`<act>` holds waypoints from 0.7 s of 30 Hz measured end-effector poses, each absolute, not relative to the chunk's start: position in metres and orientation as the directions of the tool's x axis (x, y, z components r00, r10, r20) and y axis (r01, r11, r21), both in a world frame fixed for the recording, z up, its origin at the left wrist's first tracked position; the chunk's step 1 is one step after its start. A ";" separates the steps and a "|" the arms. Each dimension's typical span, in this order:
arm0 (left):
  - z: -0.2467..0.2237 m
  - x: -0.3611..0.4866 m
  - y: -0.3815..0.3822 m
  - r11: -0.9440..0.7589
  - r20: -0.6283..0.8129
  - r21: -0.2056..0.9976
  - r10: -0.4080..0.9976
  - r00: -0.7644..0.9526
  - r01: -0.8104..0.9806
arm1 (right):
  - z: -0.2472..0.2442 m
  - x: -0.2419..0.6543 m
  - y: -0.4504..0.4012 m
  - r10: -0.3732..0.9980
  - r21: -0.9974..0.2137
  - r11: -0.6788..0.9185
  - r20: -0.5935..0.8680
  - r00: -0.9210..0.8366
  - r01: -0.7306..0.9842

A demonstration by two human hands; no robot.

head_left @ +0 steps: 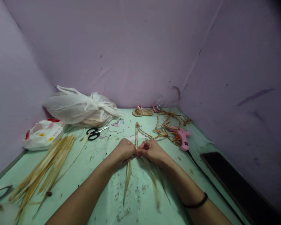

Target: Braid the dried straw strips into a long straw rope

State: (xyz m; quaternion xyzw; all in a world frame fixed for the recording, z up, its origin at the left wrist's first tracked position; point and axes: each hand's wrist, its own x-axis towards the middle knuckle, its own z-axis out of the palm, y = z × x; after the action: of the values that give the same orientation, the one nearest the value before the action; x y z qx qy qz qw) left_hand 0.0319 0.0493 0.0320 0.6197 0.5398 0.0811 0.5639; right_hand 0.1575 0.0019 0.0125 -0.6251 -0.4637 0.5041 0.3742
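Observation:
Both hands meet at the middle of the table, pinching the near end of a braided straw cord (137,137). My left hand (125,150) is closed on it from the left, and my right hand (152,150) grips it from the right with thumb and fingertips. Loose straw strands (128,179) hang toward me from beneath the fingers. Ahead of the hands the cord runs up to a bend, then turns right into a tangled heap of braid (165,132). The exact crossing of the strands is hidden by my fingers.
Dry straw strips (49,165) lie left, near black-handled scissors (95,133) and white plastic bags (77,106). A small woven slipper sole (145,112) sits at the back. On the right are a pink glue gun (184,139), its black cable and a dark flat object (231,181).

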 end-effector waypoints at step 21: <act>0.046 0.027 0.048 0.323 -0.519 0.831 0.742 0.425 0.452 | 0.061 0.110 -0.028 0.994 -0.293 -0.092 -0.077 0.072 0.952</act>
State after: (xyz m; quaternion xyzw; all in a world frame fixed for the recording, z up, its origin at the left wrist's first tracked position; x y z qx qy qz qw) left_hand 0.0269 0.0481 0.0463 0.5700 0.5235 0.1163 0.6225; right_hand 0.1104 -0.0285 0.0607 -0.7276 -0.6687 0.1289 0.0830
